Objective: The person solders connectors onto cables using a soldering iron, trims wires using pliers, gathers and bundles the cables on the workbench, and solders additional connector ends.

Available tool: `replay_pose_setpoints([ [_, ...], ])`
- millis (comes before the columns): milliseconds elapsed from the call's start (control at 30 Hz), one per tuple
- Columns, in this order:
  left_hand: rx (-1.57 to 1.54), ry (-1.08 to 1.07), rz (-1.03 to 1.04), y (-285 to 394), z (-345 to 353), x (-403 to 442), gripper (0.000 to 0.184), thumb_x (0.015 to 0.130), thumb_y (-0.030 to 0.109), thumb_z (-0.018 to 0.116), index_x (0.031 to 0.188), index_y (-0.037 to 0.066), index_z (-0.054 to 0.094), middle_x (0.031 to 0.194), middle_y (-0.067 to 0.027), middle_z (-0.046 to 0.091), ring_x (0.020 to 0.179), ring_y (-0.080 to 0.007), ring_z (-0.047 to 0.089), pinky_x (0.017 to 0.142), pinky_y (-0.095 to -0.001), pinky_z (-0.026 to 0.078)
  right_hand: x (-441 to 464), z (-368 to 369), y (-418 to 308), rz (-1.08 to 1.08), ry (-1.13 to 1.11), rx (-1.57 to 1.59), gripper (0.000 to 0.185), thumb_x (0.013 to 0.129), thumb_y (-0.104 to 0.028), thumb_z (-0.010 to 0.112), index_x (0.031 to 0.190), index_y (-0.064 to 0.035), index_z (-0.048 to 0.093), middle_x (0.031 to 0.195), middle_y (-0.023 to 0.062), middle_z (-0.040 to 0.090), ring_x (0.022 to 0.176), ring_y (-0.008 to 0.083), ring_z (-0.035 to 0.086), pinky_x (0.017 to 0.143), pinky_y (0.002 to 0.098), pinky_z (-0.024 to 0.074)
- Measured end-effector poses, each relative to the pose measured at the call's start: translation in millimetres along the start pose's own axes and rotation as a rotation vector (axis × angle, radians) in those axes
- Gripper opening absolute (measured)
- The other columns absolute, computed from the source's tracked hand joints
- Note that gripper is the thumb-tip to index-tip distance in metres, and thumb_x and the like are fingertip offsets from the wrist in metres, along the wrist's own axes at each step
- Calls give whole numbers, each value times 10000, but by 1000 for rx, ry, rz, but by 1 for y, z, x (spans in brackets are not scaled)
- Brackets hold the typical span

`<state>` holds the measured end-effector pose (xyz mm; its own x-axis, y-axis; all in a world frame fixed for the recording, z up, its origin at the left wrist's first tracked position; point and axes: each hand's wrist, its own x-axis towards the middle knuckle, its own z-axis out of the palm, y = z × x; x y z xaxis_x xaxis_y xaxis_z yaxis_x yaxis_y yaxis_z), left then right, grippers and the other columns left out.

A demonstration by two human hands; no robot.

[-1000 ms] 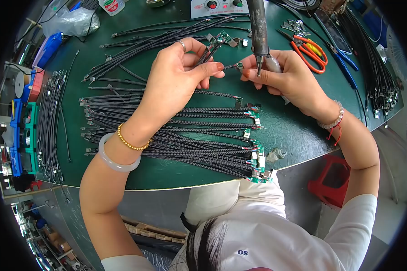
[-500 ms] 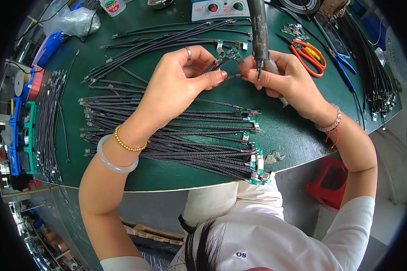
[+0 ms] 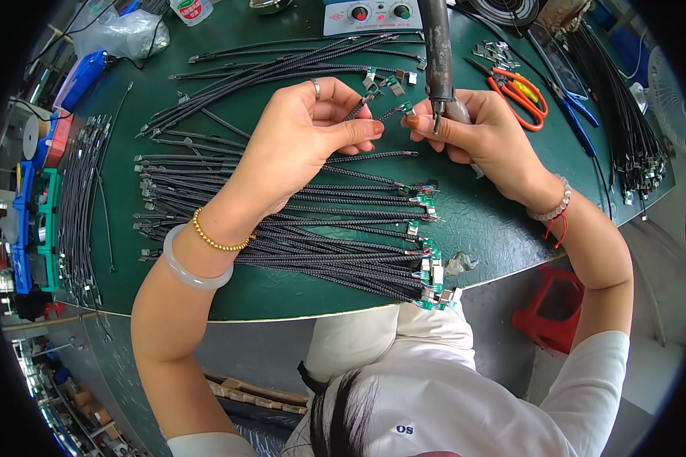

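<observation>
My left hand, with thumb and fingers pinched together, grips a black braided cable. Beyond its fingertips, a braided cable end with a small green circuit board reaches toward my right hand. My right fingers are curled round a greyish translucent piece; the thumb and index fingertips are close to the board, and whether they touch it I cannot tell. A soldering iron points down in front of my right hand, its tip over the thumb. Small metal connectors lie just beyond my fingers.
Braided cables with green boards cover the near table; more cables lie behind. A soldering station stands at the back. Orange-handled pliers, blue-handled pliers and a black cable bundle are right.
The board end between my hands has shifted, now lying close to my right fingertips. A cable with bare wire ends shows lower on the table, below my hands. My right hand has barely moved.
</observation>
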<state>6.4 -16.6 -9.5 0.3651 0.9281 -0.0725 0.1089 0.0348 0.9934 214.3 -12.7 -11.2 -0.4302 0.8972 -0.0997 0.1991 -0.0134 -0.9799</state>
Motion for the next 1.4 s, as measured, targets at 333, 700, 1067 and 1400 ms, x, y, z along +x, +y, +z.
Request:
replay_pose_setpoints([
  [333,-27,-28,-18,0,-1,1,147,807,111,593,866,11,502,777,-99,610,684,-127,589,635,-214,458,0,1,-2,17,-3,-3,227,804,-226,614,914,-27,608,731,6,587,570,7,438,429,137,288],
  [700,-12,-1,-15,0,2,0,185,726,40,657,820,7,502,764,-87,607,678,-119,590,643,-217,466,3,-4,4,-13,28,102,200,815,-187,593,925,-21,610,736,21,588,548,-2,442,412,137,271],
  [1067,73,11,47,-3,1,-2,168,765,98,642,848,-40,593,777,-62,610,694,-96,578,643,-213,467,1,0,1,-106,30,-61,225,800,-238,615,905,-39,622,774,12,615,579,-11,425,438,126,283],
  [1400,-69,33,20,-1,1,-2,177,799,96,602,899,-50,595,799,-86,620,742,-116,602,661,-208,485,2,0,2,-96,25,-41,228,800,-237,613,909,-37,619,774,25,620,576,-5,431,433,122,282],
])
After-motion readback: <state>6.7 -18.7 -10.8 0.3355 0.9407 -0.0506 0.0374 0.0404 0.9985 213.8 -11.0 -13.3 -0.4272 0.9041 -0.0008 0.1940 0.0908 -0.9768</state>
